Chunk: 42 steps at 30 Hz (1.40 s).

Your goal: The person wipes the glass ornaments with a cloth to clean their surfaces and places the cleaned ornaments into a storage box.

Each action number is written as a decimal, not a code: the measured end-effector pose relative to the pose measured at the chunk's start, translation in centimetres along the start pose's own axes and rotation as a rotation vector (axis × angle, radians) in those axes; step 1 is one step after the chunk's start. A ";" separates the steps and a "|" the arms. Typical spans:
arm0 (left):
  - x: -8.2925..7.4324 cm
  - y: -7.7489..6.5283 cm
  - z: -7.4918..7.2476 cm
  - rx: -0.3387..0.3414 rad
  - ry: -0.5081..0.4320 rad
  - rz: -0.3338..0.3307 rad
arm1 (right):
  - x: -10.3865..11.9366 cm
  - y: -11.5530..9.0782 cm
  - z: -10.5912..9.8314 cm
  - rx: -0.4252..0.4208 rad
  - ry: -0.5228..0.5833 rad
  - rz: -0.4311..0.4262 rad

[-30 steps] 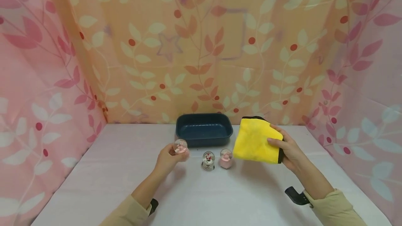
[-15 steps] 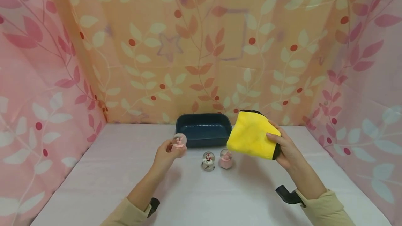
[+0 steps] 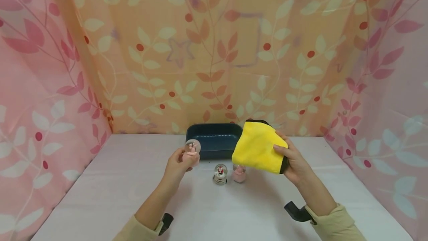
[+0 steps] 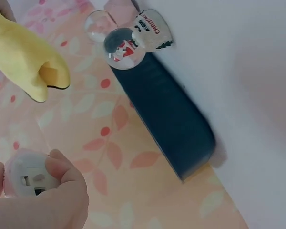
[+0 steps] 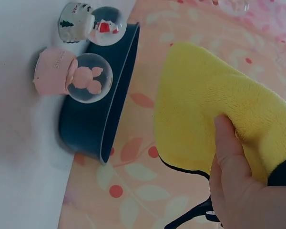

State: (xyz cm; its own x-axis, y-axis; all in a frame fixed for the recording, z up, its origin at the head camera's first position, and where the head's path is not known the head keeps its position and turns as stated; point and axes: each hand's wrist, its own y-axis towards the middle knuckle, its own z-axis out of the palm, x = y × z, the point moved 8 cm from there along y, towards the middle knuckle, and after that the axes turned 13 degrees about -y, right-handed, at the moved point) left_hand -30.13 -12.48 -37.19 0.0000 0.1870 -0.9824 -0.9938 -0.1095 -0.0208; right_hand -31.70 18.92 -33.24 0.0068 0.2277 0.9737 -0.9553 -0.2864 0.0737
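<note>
My left hand (image 3: 176,164) grips a small pink snow globe (image 3: 191,152) by its base, held up in front of the dark blue tray's left part. The left wrist view shows the pale underside of that globe's base (image 4: 32,176) between thumb and fingers. A folded yellow cloth (image 3: 259,146) with black edging is pinched in my right hand (image 3: 294,161), raised off the table. On the table, a white snow globe (image 3: 220,174) with a red-and-white figure stands beside a second pink snow globe (image 3: 239,174), whose top the cloth partly covers in the head view.
Behind the globes sits the dark blue rectangular tray (image 3: 214,153), its right end hidden by the cloth. A white cover lies over the table (image 3: 133,181). Floral fabric (image 3: 214,66) hangs at the back and both sides.
My right hand has carried the cloth leftward, so it now overlaps the tray and the second pink globe. The left hand has raised its globe slightly and turned it more upright.
</note>
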 end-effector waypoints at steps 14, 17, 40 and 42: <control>-0.8 -0.6 2.4 0.141 -0.152 -0.014 | -0.6 1.2 3.1 0.020 -0.027 -0.023; -0.8 -0.8 3.2 0.194 -0.205 -0.022 | -0.9 1.4 3.8 0.010 -0.027 -0.013; -0.1 -2.3 6.5 0.222 -0.240 -0.140 | -1.3 0.3 11.4 0.226 -0.624 -0.563; 0.0 -2.4 6.8 0.228 -0.229 -0.132 | -1.6 0.2 12.1 0.240 -0.688 -0.613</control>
State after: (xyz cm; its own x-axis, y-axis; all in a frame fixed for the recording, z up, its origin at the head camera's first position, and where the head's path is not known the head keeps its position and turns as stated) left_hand -28.53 -5.62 -35.83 0.1309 0.4019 -0.9063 -0.9862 0.1464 -0.0776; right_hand -28.31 7.22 -32.19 0.7322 -0.1746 0.6583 -0.6420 -0.4997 0.5815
